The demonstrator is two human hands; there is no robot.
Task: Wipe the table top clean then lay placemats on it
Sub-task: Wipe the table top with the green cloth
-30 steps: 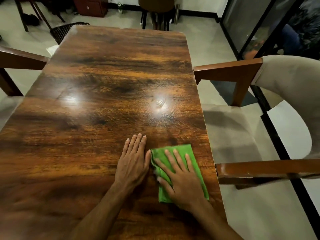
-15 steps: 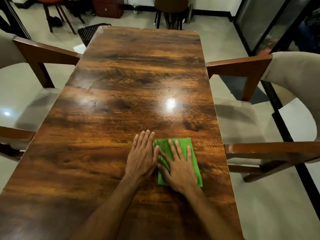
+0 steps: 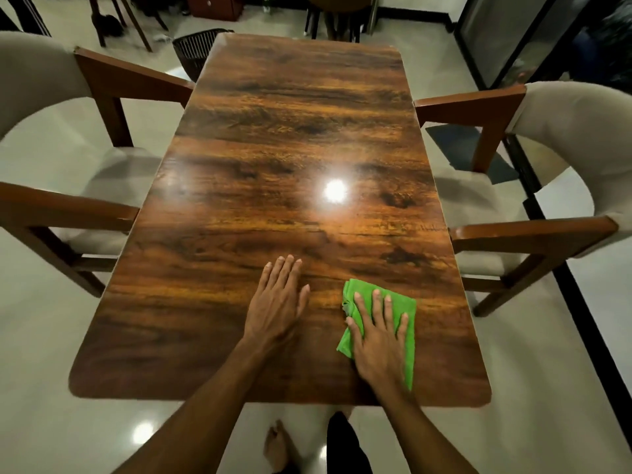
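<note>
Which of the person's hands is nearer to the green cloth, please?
Right. The right hand lies flat on the green cloth, pressing it to the table top; the left hand rests flat on bare wood to the cloth's left, not touching it.

Right hand (image 3: 378,340) flat on green cloth (image 3: 407,309)

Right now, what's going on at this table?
A person is cleaning the wooden table with a green cloth. The right hand presses flat on the cloth near the table's near right corner; the left hand rests flat on bare wood beside it, not touching the cloth. No placemats are in view.
</note>
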